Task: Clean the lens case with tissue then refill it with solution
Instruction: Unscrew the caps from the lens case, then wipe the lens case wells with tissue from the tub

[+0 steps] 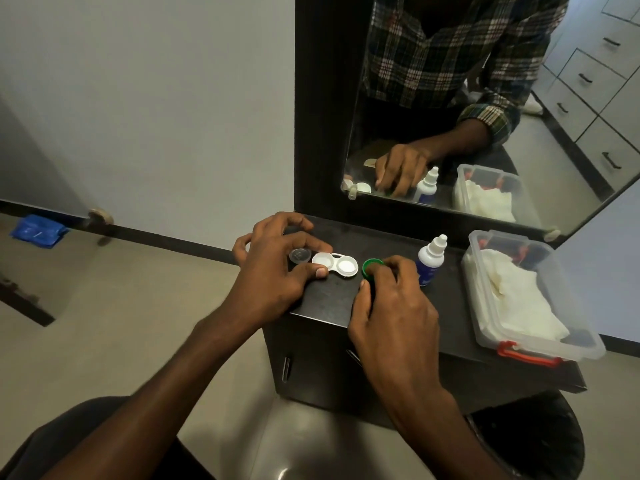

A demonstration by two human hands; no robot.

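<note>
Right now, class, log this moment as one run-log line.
left hand: steadies case | right hand: holds green cap | both wells open | bottle capped

no writing can be read anywhere; the solution bottle (pixel 430 260) on the bench (pixel 332 299) carries a blue label, its print too blurred to make out

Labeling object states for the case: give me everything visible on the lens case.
The lens case is white, plastic-looking, with two round wells joined by a short bridge. It lies flat near the front left edge of the dark countertop. Both wells are uncapped and facing up. The left hand steadies its left well, thumb at the front rim. A clear grey cap sits at its left end; the right hand holds a green cap just right of it.
</note>
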